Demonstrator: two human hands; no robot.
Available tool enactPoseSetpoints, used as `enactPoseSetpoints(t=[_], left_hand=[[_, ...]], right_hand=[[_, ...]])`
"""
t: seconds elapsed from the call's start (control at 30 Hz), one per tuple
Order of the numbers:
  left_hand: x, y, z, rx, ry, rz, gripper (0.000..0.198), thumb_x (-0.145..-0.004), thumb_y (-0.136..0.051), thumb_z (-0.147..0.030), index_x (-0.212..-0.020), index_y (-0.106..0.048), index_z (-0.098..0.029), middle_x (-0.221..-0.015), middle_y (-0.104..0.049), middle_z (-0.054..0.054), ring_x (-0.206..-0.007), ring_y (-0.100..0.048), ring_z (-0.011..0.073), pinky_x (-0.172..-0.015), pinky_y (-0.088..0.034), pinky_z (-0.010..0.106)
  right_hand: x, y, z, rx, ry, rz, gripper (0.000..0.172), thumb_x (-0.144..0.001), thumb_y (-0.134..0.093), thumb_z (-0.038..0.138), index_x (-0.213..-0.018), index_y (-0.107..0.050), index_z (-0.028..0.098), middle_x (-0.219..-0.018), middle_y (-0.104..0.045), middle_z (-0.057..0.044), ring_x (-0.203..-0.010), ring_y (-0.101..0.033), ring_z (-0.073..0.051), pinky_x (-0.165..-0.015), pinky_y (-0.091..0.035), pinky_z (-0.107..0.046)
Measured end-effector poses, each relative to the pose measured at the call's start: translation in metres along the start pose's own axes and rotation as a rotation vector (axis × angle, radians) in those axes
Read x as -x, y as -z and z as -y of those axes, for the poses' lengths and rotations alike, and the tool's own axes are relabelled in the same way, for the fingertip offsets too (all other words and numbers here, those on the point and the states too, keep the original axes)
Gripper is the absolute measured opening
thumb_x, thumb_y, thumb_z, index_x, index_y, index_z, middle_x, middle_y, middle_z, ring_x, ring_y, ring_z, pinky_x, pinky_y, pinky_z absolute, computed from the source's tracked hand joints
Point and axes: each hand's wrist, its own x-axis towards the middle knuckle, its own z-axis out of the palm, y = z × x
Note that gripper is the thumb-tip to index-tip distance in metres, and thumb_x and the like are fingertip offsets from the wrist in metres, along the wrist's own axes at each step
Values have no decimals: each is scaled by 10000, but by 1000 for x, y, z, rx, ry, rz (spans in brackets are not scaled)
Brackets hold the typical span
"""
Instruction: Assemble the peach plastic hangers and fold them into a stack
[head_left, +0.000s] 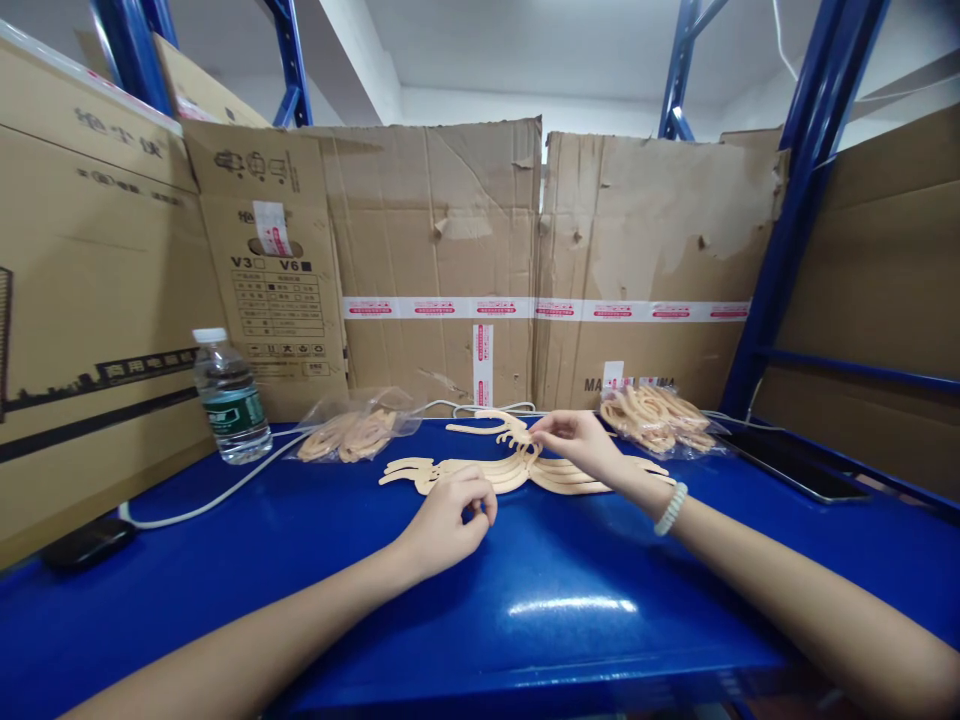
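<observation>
A flat pile of pale wooden curved pieces (559,474) lies on the blue shelf top (570,590) in front of me. My right hand (581,440), with a white bead bracelet at the wrist, pinches the notched end of one curved wooden piece (501,427) resting on top of the pile. My left hand (450,515) is curled with its fingertips pressed together just in front of the pile's left end; whatever it holds is too small to name.
Two clear bags of similar wooden parts lie at the back, one left (352,432) and one right (660,417). A water bottle (231,397), a white cable (217,495) and a black object (88,543) are on the left. A dark tablet (799,465) lies right. Cardboard walls (450,260) enclose the shelf.
</observation>
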Motion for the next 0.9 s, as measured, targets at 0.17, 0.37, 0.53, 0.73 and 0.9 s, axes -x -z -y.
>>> enactPoseSetpoints(t=[0.17,0.37,0.53,0.73,0.9], left_hand=[[-3,-4,3,277,175,-114,71,-717,-542,-184,-787,-554,-177,-610,-477,-40,-580,-464,123,-571,-371,243],[-9,-7,6,559,290,-153,301,-794,-558,-450,-709,-497,-168,-621,-550,-11,-570,-516,120,-564,-405,242],[-11,-3,10,650,376,-233,316,-771,-586,-460,-701,-465,-177,-629,-601,-6,-534,-524,104,-568,-419,238],[-12,0,10,780,464,-250,314,-745,-609,-439,-730,-422,-188,-663,-638,5,-521,-551,102,-562,-427,242],[-13,4,7,861,454,-314,336,-704,-670,-408,-728,-417,-188,-659,-635,-2,-521,-541,94,-570,-426,243]], right_hand=[[19,-30,28,-204,-72,156,270,-712,-708,404,-792,-681,147,-816,-707,-60,-747,-656,-180,-708,-523,-308],[22,-32,35,-204,-38,249,304,-760,-679,449,-769,-650,147,-731,-680,-38,-667,-624,-152,-623,-487,-256],[1,0,-6,266,72,158,219,-866,-566,342,-880,-673,152,-866,-704,-65,-799,-648,-194,-751,-487,-300],[-18,37,-56,798,35,146,269,-887,-468,149,-1100,-631,124,-1127,-646,-155,-1027,-608,-247,-911,-441,-329],[-19,39,-61,802,4,207,174,-859,-517,146,-911,-684,150,-953,-698,-98,-882,-645,-213,-802,-467,-268]])
